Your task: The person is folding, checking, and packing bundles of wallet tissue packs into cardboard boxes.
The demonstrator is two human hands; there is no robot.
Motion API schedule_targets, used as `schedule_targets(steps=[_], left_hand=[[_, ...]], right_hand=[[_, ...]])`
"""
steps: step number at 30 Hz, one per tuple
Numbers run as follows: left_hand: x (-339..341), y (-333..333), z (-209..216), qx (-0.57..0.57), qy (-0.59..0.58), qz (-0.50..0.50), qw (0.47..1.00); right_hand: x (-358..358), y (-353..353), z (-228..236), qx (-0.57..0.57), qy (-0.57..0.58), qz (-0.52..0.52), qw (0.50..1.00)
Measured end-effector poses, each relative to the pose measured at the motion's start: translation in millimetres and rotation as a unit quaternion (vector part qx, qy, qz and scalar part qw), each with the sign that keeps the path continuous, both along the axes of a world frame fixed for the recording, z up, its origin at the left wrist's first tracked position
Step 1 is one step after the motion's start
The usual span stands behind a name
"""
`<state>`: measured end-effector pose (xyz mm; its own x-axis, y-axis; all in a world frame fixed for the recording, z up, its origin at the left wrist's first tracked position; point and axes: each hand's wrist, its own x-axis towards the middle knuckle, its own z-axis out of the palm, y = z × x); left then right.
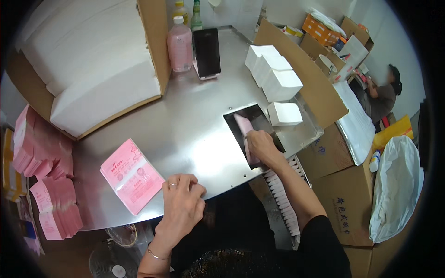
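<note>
My right hand (263, 146) reaches into the rectangular opening (230, 126) in the metal worktop and grips a pink packet (243, 124). That packet stands tilted, its lower part partly covered by my fingers. My left hand (181, 200) rests at the front edge of the worktop with its fingers curled. Its fingertips point down, and I cannot see whether anything is between them. Against its knuckles comes the corner of a stack of flat pink printed packets (132, 176). Just beyond the opening sits a small white paper tissue block (284, 114).
More tissue blocks (273, 74) stand behind it. A carton (106, 111) fills the far left, near pink bundles (55, 204). A phone (206, 53) leans by a pink bottle (180, 46). White tissue packs line a tray (303, 171) below. Another person (382, 95) sits far right.
</note>
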<state>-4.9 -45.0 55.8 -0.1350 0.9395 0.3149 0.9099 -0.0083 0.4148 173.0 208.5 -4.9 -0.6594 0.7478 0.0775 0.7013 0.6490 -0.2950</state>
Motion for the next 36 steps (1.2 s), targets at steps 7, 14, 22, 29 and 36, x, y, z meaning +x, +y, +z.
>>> schedule_targets(steps=[7, 14, 22, 29, 36], left_hand=[[-64.6, -52.3, -3.6, 0.1, 0.105, 0.292, 0.945], [-68.0, -47.1, 1.4, -0.034, 0.03, 0.194, 0.98], [8.6, 39.5, -29.2, 0.037, 0.008, -0.029, 0.999], [1.6, 36.5, -30.7, 0.05, -0.012, -0.057, 0.997], [18.8, 48.3, -33.8, 0.065, -0.029, -0.14, 0.988]], right_hand=[[21.2, 1.6, 50.9, 0.377, 0.11, -0.102, 0.914], [57.5, 43.6, 17.1, 0.314, 0.067, -0.173, 0.931], [62.8, 46.3, 21.3, 0.286, 0.099, -0.147, 0.941], [70.1, 45.4, 20.2, 0.277, 0.124, -0.139, 0.943], [65.5, 38.1, 24.0, 0.374, 0.183, -0.107, 0.903]])
